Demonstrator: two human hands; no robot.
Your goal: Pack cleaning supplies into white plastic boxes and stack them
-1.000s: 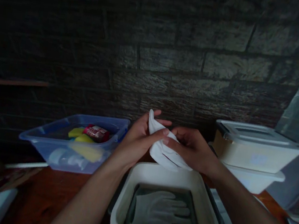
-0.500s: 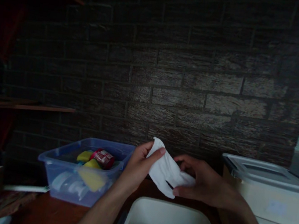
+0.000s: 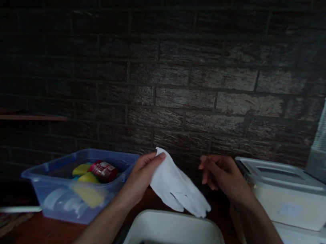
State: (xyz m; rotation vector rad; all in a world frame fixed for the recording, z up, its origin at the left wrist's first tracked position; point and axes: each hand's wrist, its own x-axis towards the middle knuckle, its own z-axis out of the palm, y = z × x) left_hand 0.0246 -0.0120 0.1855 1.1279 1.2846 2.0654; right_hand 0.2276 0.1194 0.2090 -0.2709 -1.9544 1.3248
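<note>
A white glove (image 3: 175,184) hangs fingertips-down just above the far rim of an open white tub (image 3: 176,223). The left hand (image 3: 143,171) pinches its upper end between thumb and fingers; the right hand's (image 3: 225,175) fingers, half curled around nothing, hover beside it. The tub stands on a reddish-brown wooden counter (image 3: 39,234), between a bluish see-through bin (image 3: 75,202) and two stacked, lidded boxes (image 3: 305,206). A dark brick wall (image 3: 171,83) backs the dim room, with a shelf (image 3: 30,120) at left.
</note>
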